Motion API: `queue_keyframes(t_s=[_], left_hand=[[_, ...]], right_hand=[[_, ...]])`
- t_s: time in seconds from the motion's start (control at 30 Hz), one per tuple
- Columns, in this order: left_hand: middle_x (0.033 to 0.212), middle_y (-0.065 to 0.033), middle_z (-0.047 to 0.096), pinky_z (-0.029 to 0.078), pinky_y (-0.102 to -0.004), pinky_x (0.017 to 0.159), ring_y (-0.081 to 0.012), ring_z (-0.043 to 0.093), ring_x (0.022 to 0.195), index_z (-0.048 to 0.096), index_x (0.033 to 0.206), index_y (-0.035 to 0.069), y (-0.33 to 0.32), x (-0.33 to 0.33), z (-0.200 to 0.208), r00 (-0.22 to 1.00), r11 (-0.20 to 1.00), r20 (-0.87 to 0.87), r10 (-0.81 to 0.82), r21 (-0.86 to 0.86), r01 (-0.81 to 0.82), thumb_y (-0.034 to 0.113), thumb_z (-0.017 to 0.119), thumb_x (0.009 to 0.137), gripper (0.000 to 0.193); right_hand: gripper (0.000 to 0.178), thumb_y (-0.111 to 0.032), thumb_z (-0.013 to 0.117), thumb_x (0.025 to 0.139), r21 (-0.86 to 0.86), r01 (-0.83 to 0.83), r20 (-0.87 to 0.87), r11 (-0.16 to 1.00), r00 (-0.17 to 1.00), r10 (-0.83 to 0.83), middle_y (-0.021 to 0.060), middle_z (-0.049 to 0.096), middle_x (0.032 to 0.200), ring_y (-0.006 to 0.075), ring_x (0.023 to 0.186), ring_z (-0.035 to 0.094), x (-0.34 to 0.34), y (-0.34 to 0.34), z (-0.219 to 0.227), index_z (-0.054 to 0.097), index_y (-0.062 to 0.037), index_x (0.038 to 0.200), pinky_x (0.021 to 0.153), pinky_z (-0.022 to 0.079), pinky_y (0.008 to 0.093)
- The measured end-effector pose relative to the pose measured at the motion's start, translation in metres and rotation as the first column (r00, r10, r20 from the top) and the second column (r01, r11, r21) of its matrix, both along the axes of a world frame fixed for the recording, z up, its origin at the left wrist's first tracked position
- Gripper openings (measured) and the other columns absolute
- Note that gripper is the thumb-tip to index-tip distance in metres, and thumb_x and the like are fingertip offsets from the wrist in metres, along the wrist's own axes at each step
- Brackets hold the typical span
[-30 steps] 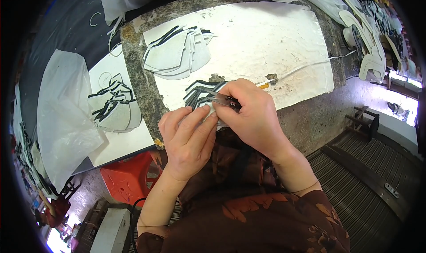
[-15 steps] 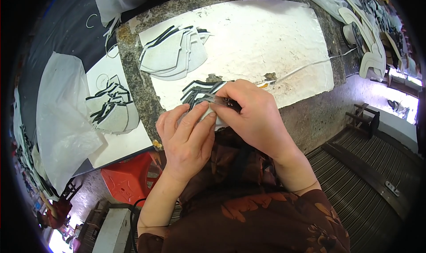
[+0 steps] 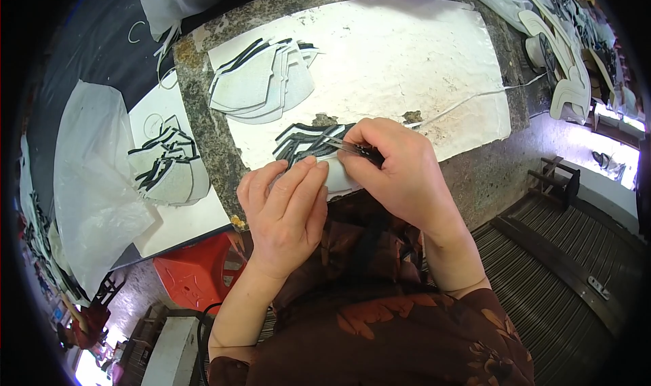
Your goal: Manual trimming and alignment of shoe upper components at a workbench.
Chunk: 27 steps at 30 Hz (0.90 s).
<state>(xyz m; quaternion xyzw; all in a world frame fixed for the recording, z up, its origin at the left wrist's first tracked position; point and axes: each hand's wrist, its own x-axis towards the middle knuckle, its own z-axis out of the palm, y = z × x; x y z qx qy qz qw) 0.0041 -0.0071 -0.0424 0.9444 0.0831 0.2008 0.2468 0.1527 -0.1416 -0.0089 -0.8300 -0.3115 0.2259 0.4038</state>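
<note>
My right hand (image 3: 397,166) is closed around small dark-handled snips (image 3: 366,152), whose two metal tips stand a little apart. The tips lie over the dark-edged top of a small stack of cut pieces (image 3: 313,134) near the table's front edge. My left hand (image 3: 281,206) presses its fingertips onto a pale piece (image 3: 340,177) at the near side of that stack, its fingers close together. The pieces are whitish, with dark strips along their angled edges. My hands hide part of the stack.
A larger fanned stack of pale pieces (image 3: 254,81) lies on the white board (image 3: 407,54). More dark-edged pieces (image 3: 178,176) lie to the left, beside a plastic sheet (image 3: 95,176). White tape (image 3: 468,98) runs from a spool (image 3: 536,50). A red stool (image 3: 190,271) stands below.
My right hand and the snips have shifted slightly right, away from my left fingertips. More of the pale piece and the stack's dark edges now show.
</note>
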Motion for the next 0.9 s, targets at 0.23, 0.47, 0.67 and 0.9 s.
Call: queue_keyframes(t_s=[0.23, 0.47, 0.67, 0.9], left_hand=[[0.120, -0.0048, 0.069, 0.042, -0.0419, 0.097, -0.0277, 0.058, 0.109, 0.072, 0.122, 0.008, -0.001, 0.002, 0.006, 0.999, 1.000, -0.035, -0.012, 0.027, 0.013, 0.010, 0.073, 0.085, 0.036], [0.117, -0.0049, 0.067, 0.042, -0.0420, 0.096, -0.0275, 0.058, 0.108, 0.072, 0.121, 0.008, -0.001, 0.006, 0.013, 0.998, 0.999, -0.066, -0.021, 0.025, 0.023, 0.009, 0.073, 0.084, 0.037], [0.115, -0.0042, 0.067, 0.042, -0.0421, 0.096, -0.0274, 0.057, 0.107, 0.073, 0.121, 0.009, -0.001, 0.008, 0.017, 0.994, 0.999, -0.103, -0.017, 0.046, 0.022, 0.009, 0.072, 0.082, 0.039], [0.115, -0.0039, 0.064, 0.041, -0.0423, 0.096, -0.0280, 0.056, 0.108, 0.073, 0.123, 0.013, -0.003, 0.009, 0.017, 0.992, 0.998, -0.122, -0.022, 0.056, 0.029, 0.007, 0.071, 0.078, 0.045]], right_hand=[[0.012, -0.009, 0.072, 0.086, -0.019, 0.000, 0.042, 1.000, 0.999, 0.001, 0.0117, 0.066, 0.082, 0.0258, 0.072, 0.064, 0.000, 0.002, -0.001, 0.066, -0.0009, 0.091, 0.066, 0.050, 0.0333], [0.010, -0.013, 0.071, 0.085, -0.004, 0.018, 0.036, 1.000, 0.999, -0.018, 0.0126, 0.066, 0.082, 0.0334, 0.075, 0.066, 0.005, -0.004, 0.001, 0.065, -0.0052, 0.090, 0.065, 0.053, 0.0406], [0.010, -0.013, 0.071, 0.086, -0.010, 0.006, 0.047, 1.000, 0.999, -0.006, 0.0127, 0.066, 0.083, 0.0332, 0.075, 0.066, 0.014, -0.006, -0.001, 0.066, -0.0056, 0.091, 0.065, 0.052, 0.0403], [0.012, -0.014, 0.072, 0.086, -0.030, 0.016, 0.040, 0.999, 0.999, -0.015, 0.0130, 0.067, 0.085, 0.0333, 0.077, 0.066, 0.018, -0.008, 0.001, 0.066, -0.0049, 0.092, 0.067, 0.053, 0.0401]])
